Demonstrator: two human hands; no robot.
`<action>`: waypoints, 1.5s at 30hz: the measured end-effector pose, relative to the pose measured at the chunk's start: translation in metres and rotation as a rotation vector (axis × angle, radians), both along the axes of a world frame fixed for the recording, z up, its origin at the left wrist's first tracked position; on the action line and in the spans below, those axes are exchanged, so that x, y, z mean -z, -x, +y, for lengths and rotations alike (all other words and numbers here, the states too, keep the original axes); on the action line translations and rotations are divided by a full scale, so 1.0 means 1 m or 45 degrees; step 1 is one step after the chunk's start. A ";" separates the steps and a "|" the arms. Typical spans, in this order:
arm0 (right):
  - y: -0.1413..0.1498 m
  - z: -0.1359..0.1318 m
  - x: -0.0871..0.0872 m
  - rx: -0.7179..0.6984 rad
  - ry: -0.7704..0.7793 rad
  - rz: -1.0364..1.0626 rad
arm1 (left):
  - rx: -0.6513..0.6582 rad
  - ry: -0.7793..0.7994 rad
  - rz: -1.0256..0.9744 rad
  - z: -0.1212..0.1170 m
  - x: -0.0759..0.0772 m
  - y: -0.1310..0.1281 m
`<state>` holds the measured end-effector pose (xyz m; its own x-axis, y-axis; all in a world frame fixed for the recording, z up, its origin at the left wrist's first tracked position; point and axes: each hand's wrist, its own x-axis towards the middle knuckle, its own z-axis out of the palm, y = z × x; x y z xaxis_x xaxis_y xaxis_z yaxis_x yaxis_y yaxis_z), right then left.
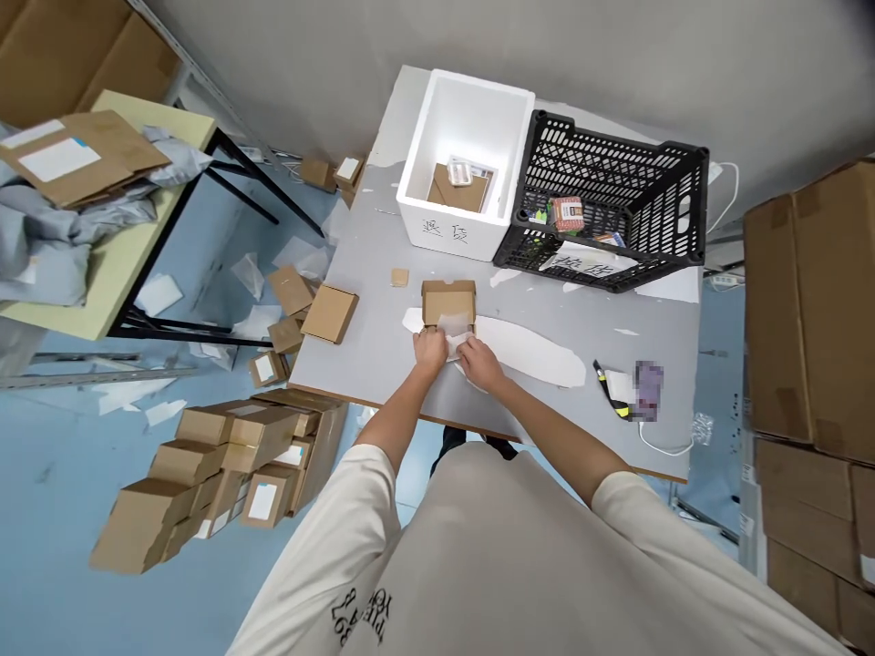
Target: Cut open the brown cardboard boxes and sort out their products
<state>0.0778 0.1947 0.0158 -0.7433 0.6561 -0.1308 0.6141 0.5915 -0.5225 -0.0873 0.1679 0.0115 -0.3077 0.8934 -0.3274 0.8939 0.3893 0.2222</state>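
Note:
A small open cardboard box (448, 301) lies on the grey table in front of me, its lid raised away from me. At its near side, a piece of thin translucent white wrapping (457, 344) is pinched between my two hands and reaches partly over the box. My left hand (430, 350) is closed at the wrapping's left edge, close to the box's near left corner. Fingers bent together, my right hand (479, 361) grips the wrapping from the right. What the wrapping may contain is hidden. Under the box and hands spreads a long white sheet (530, 351).
A white foam box (437, 228) and a black plastic crate (602, 260) holding small packages stand at the back. A closed cardboard box (330, 314) sits at the left edge. A utility knife (611, 390) and a blurred purple object (649, 390) lie right. Cartons (205, 456) crowd the floor.

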 end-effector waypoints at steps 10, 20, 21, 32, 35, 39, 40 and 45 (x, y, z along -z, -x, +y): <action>0.013 -0.002 0.002 -0.146 0.094 -0.214 | 0.358 -0.031 -0.132 -0.031 -0.013 0.000; -0.101 0.003 -0.024 0.202 0.023 0.013 | 0.394 -0.273 -0.102 -0.018 -0.053 -0.071; -0.120 0.004 -0.026 0.260 0.021 0.007 | 0.424 -0.290 -0.129 -0.013 -0.057 -0.086; -0.332 0.002 -0.021 0.968 0.015 -0.261 | 0.805 -0.213 -0.329 0.023 -0.058 -0.275; -0.372 0.001 -0.011 1.062 0.045 -0.303 | 0.859 -0.137 -0.365 0.026 -0.049 -0.320; -0.406 0.000 0.003 1.114 0.102 -0.312 | 0.880 -0.056 -0.395 0.032 -0.030 -0.370; -0.412 0.000 0.005 1.120 0.114 -0.315 | 0.879 -0.037 -0.397 0.034 -0.024 -0.381; -0.429 0.002 0.015 1.117 0.133 -0.316 | 0.837 -0.002 -0.372 0.050 -0.004 -0.428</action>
<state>0.5064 0.1968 0.0009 0.0728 0.9478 -0.3105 0.9224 -0.1823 -0.3404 0.3409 0.2177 0.0156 0.3942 0.8641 -0.3129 0.8470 -0.2095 0.4885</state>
